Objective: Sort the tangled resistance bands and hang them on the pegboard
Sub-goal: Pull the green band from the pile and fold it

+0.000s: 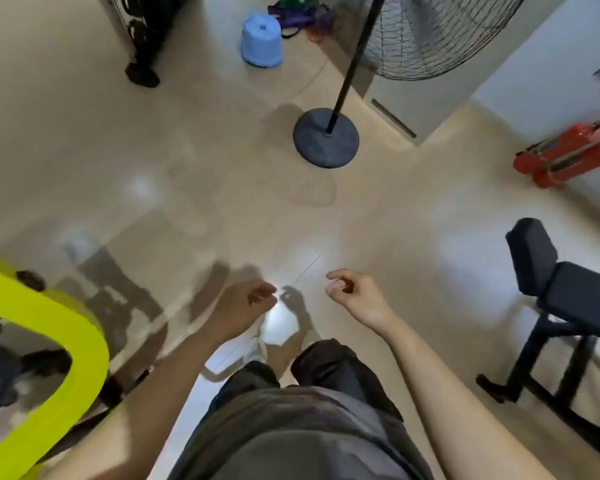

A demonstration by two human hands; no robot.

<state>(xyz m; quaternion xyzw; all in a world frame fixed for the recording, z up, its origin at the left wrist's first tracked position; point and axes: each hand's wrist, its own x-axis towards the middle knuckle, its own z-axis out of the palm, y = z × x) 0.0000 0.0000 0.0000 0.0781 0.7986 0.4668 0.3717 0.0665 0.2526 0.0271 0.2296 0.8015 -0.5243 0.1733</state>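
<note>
A tangle of resistance bands (303, 16), purple, green and red, lies on the floor at the far top of the view behind a blue plastic stool (260, 40). My left hand (248, 303) and my right hand (355, 293) hang in front of my waist, far from the bands. Both have loosely curled fingers and hold nothing. No pegboard can be made out in the view.
A standing fan's round black base (326, 137) and pole stand between me and the bands. A black workout bench (565, 296) is at the right, red equipment (565, 157) beyond it. A bright yellow-green curved object (49, 344) is at the left. A black stand (142, 36) is at top left.
</note>
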